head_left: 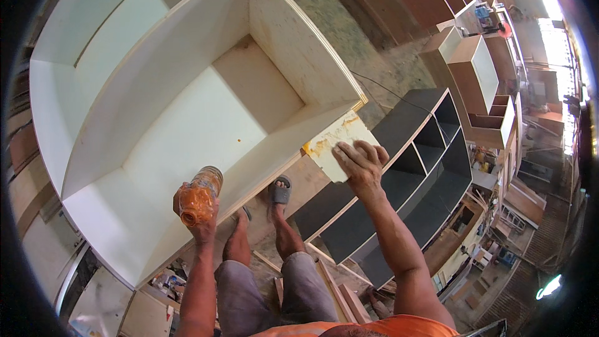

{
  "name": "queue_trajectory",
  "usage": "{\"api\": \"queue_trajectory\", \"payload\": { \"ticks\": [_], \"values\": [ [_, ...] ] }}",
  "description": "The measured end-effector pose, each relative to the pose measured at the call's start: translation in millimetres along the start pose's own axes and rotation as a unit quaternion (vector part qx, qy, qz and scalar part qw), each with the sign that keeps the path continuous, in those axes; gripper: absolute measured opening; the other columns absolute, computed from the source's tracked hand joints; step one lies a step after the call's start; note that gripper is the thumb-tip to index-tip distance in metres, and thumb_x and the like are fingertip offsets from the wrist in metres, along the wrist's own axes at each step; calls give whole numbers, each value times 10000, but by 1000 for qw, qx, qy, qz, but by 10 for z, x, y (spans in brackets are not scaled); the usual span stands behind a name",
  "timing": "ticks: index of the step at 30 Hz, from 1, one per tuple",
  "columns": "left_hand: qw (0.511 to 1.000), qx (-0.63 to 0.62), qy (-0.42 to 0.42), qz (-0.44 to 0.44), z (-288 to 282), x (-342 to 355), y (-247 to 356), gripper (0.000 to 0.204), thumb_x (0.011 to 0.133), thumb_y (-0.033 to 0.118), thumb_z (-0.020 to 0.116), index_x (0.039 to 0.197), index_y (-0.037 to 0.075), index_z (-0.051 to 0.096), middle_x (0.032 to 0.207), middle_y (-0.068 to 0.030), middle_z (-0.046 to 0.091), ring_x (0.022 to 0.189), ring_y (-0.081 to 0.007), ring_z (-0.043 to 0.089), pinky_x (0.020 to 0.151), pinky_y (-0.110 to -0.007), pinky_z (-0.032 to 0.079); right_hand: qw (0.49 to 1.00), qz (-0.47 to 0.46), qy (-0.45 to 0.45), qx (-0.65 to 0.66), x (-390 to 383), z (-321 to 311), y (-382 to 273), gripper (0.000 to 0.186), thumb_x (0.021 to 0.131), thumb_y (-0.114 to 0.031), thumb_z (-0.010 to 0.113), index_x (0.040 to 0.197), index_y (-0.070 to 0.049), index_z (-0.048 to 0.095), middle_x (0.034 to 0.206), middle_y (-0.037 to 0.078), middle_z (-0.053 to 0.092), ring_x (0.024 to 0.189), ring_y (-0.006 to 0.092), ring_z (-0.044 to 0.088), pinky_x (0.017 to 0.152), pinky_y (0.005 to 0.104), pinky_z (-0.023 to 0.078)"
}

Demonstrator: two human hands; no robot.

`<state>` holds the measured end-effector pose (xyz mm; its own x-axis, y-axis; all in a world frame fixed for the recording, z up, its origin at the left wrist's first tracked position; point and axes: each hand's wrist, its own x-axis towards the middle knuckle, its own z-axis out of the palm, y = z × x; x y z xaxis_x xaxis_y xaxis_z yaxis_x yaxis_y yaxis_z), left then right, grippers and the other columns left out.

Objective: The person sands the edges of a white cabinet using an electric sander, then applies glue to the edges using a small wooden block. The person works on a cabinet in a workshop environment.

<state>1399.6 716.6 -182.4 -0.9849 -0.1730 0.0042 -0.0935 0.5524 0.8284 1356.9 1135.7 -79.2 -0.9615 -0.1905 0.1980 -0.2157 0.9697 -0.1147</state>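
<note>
My left hand (201,219) is wrapped round a clear jar (198,198) smeared and filled with something orange-brown. The jar is tilted over the front side of a large white open cabinet (199,118). In my right hand (364,165) is a flat, pale rectangular piece (331,140) with orange-brown smears on its face. Its upper left side meets the cabinet's front edge near the right corner. My right fingers are bent over the piece's near right edge, and the thumb is hidden. A small orange spot (238,140) marks the white panel inside the cabinet.
A dark shelf unit (387,193) lies to the right, with a thin cable (387,90) running across it. Wooden boxes (472,65) and cabinets stand beyond. Wood strips (340,293) lie near my sandalled feet (281,190). Stained concrete floor (331,19) shows behind the cabinet.
</note>
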Motion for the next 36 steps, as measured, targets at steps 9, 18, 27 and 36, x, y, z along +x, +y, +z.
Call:
{"api": "queue_trajectory", "payload": {
  "ticks": [9, 18, 27, 36],
  "values": [
    [998, 61, 8, 22, -5, 82, 176, 870, 762, 195, 838, 1440, 17, 323, 1421, -175, 379, 1330, -327, 389, 1132, -458, 318, 1000, -3, -2, 6, -232, -18, -138, 405, 744, -142, 726, 1139, -231, 715, 1210, -81, 667, 1098, 173, 554, 972, 381, 301],
    [998, -8, 45, 35, 14, 126, 253, 947, 713, 132, 863, 1445, 18, 273, 1382, -150, 362, 1288, -293, 415, 1108, -433, 371, 1000, 2, -28, 10, -280, 33, -356, 363, 767, -135, 729, 1117, -227, 717, 1187, -78, 676, 1133, 167, 532, 979, 379, 301],
    [998, -58, 34, 0, -2, 112, 261, 934, 712, 70, 855, 1436, 7, 270, 1374, -148, 371, 1281, -279, 424, 1101, -420, 378, 999, 13, -25, 29, -282, 66, -389, 431, 723, -147, 733, 1144, -235, 711, 1219, -75, 663, 1121, 183, 538, 974, 378, 292],
    [997, -69, 32, 6, -3, 163, 286, 902, 730, 70, 847, 1425, 13, 275, 1329, -133, 434, 1241, -263, 464, 1080, -410, 399, 998, -5, -38, 57, -162, 103, -755, 481, 724, -144, 702, 1197, -230, 682, 1262, -89, 635, 1136, 169, 522, 981, 375, 282]
  ]
}}
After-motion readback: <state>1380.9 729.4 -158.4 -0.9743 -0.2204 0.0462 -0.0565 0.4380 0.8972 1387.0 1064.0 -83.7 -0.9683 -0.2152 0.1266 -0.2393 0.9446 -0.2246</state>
